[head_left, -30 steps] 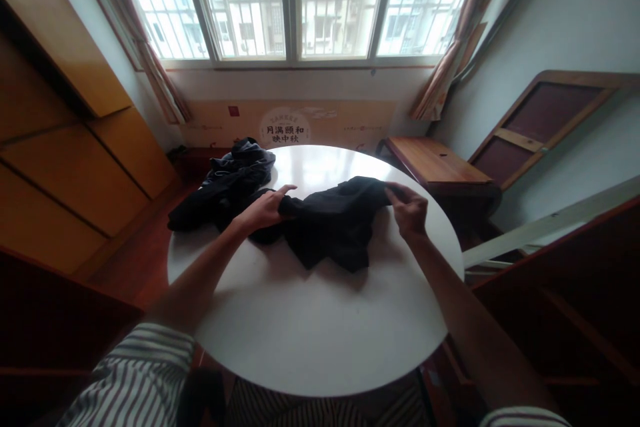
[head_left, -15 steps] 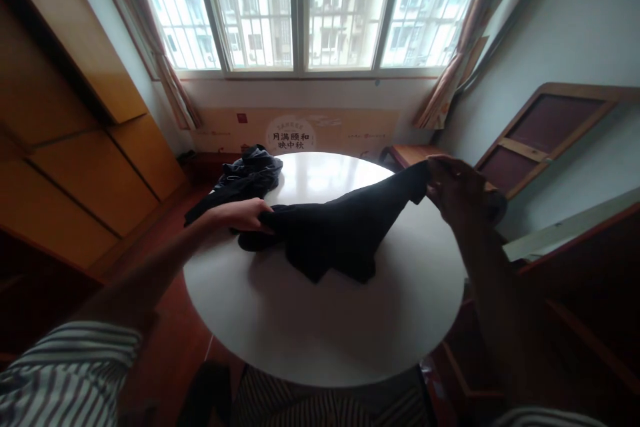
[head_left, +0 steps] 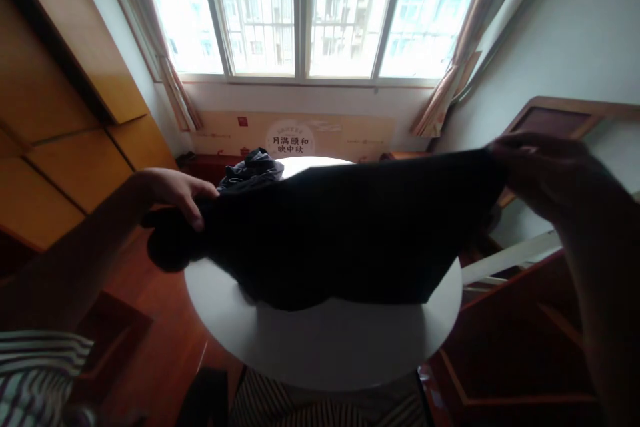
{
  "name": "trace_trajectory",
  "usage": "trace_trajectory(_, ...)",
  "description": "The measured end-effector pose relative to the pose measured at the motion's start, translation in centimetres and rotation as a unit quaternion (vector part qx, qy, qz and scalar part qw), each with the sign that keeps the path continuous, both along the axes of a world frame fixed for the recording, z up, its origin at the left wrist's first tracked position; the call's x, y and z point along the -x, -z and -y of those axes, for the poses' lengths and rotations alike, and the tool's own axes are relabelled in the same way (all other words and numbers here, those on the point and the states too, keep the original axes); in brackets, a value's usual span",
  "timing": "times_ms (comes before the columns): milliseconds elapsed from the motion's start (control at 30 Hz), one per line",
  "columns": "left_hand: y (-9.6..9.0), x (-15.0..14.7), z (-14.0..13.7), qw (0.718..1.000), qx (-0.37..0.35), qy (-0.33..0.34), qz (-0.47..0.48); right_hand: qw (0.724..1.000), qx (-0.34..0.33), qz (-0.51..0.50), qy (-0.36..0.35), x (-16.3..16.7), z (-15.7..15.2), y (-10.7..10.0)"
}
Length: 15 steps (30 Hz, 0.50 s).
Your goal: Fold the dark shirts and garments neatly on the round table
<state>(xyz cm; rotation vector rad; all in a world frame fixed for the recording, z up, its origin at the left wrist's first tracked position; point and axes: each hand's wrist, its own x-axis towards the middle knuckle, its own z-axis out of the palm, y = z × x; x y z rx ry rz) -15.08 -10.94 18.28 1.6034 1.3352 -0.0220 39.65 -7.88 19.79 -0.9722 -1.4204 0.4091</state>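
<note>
A black garment (head_left: 345, 233) hangs stretched between my two hands above the round white table (head_left: 330, 347); its exact kind does not show. My left hand (head_left: 177, 193) pinches its left end between thumb and fingers, and a bunched black part dangles below that grip. At the upper right corner, my right hand (head_left: 540, 167) is closed on the cloth, slightly blurred. The garment's lower edge hangs over the tabletop; whether it touches is unclear. Behind its left side lies a heap of dark clothes (head_left: 255, 167), partly hidden.
Wooden cabinets (head_left: 65, 147) stand on the left, over a reddish floor (head_left: 155, 280). Barred windows (head_left: 300, 13) and a printed banner (head_left: 360, 133) are beyond the table. At the right are a wooden-framed chair (head_left: 555, 117) and dark red furniture (head_left: 525, 333).
My hands have moved apart and closer to me, my left going left and my right going right. The black garment is now lifted and spread much wider.
</note>
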Motion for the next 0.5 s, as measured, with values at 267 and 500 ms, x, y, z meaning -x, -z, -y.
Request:
trace_trajectory(267, -4.3, -4.9, -7.6, 0.786, -0.595, -0.132, -0.103, 0.984, -0.068, -0.117, 0.116, 3.0, -6.1, -3.5)
trace_trajectory(500, -4.6, -6.0, -8.5, 0.702, -0.694, -0.140, -0.083, 0.994, -0.042, -0.061, 0.075, 1.9, -3.6, -0.3)
